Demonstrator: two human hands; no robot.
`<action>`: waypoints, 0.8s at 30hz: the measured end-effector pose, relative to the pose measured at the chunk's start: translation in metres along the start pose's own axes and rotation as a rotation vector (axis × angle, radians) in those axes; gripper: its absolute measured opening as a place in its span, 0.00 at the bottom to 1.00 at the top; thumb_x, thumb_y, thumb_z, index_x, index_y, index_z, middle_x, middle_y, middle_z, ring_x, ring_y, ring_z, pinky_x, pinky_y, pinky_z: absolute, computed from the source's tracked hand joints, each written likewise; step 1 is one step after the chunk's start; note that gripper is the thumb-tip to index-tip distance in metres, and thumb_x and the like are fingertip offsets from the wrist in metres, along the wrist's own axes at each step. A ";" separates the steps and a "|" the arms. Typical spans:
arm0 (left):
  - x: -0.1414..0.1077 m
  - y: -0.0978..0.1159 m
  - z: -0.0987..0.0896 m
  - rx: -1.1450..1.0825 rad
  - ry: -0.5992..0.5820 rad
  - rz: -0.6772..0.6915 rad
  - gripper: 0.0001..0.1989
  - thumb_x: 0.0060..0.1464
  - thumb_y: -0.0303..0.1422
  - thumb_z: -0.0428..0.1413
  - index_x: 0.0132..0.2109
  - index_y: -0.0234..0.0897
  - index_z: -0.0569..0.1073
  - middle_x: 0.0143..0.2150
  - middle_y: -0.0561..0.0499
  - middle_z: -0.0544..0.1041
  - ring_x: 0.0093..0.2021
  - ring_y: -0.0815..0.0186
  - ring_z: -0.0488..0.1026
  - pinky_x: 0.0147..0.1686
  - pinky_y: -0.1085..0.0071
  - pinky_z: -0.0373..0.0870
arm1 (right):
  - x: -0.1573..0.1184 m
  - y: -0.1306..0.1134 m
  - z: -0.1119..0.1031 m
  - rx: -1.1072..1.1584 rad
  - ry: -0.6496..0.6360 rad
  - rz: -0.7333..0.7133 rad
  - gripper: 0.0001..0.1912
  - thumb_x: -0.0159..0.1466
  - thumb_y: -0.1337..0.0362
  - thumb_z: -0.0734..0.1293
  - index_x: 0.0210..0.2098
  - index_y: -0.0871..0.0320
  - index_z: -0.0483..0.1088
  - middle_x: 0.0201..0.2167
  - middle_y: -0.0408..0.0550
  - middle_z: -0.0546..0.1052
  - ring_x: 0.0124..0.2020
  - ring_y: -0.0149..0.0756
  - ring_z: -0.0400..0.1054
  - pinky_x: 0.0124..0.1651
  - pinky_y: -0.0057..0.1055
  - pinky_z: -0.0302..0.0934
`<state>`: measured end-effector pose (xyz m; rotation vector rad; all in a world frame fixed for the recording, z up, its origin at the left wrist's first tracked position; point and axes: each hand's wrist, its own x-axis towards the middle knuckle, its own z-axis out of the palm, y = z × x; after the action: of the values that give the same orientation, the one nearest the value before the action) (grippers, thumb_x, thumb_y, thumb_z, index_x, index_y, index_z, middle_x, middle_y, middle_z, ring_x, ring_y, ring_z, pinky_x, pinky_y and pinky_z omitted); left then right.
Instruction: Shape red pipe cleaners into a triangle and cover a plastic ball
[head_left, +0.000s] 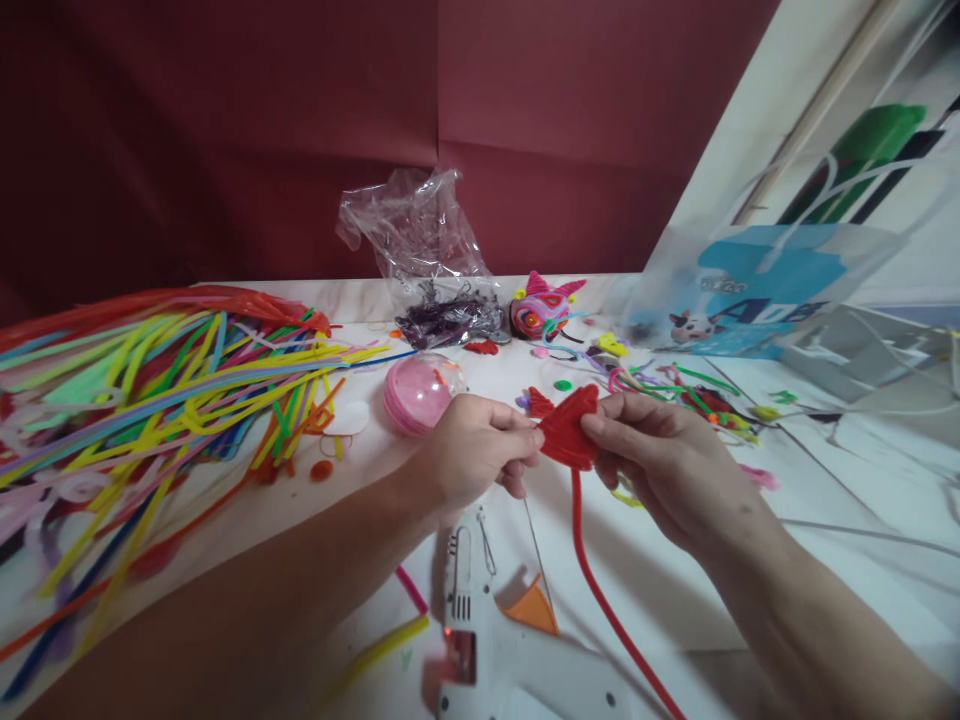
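Observation:
Between my two hands, above the table, is a flat red triangular piece [568, 432] that looks made of pipe cleaner rows. My left hand [487, 445] pinches its left corner with thumb and fingertips. At its right side my right hand [649, 450] grips the edge between thumb and fingers. A long red pipe cleaner [592, 580] hangs from the piece and curves down to the lower right. Behind the triangle a smaller red piece [540, 402] shows in part. Below my hands lies a white glue gun [517, 650] with a small red light.
A heap of coloured pipe cleaners [210, 390] covers the left. Behind my left hand sits a pink and clear plastic ball [420, 393]. Farther back are a clear bag of dark strands [442, 300] and a colourful eared ball [544, 310]. A blue-white bag [765, 290] stands right.

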<state>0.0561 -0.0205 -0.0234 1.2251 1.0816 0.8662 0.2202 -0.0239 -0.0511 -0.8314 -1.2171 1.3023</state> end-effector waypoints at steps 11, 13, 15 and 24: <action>0.001 -0.003 -0.004 0.037 -0.020 0.046 0.07 0.46 0.23 0.52 0.22 0.30 0.69 0.18 0.55 0.67 0.14 0.76 0.61 0.16 0.77 0.61 | 0.000 0.001 -0.004 0.159 -0.179 0.122 0.14 0.57 0.58 0.73 0.29 0.65 0.71 0.24 0.49 0.66 0.21 0.30 0.59 0.20 0.18 0.59; 0.000 -0.002 -0.003 0.094 -0.025 0.067 0.07 0.46 0.23 0.52 0.22 0.30 0.69 0.18 0.55 0.67 0.14 0.76 0.61 0.16 0.77 0.60 | 0.000 0.001 -0.005 0.180 -0.217 0.142 0.14 0.57 0.58 0.73 0.29 0.65 0.71 0.24 0.50 0.67 0.21 0.30 0.59 0.21 0.18 0.58; -0.001 -0.001 -0.003 0.157 -0.024 0.088 0.08 0.46 0.23 0.52 0.21 0.30 0.69 0.17 0.56 0.66 0.14 0.77 0.61 0.15 0.78 0.58 | 0.000 0.000 -0.006 0.188 -0.212 0.155 0.15 0.55 0.59 0.75 0.26 0.65 0.70 0.21 0.49 0.67 0.19 0.28 0.59 0.21 0.18 0.57; 0.001 -0.008 -0.007 0.268 0.026 0.176 0.08 0.46 0.28 0.51 0.22 0.32 0.68 0.15 0.56 0.65 0.14 0.76 0.62 0.14 0.79 0.55 | 0.000 -0.004 -0.010 0.220 -0.126 0.125 0.12 0.53 0.64 0.76 0.23 0.64 0.70 0.17 0.45 0.64 0.15 0.25 0.56 0.18 0.14 0.54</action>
<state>0.0496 -0.0190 -0.0320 1.5548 1.1496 0.8920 0.2306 -0.0226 -0.0492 -0.6834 -1.1077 1.5793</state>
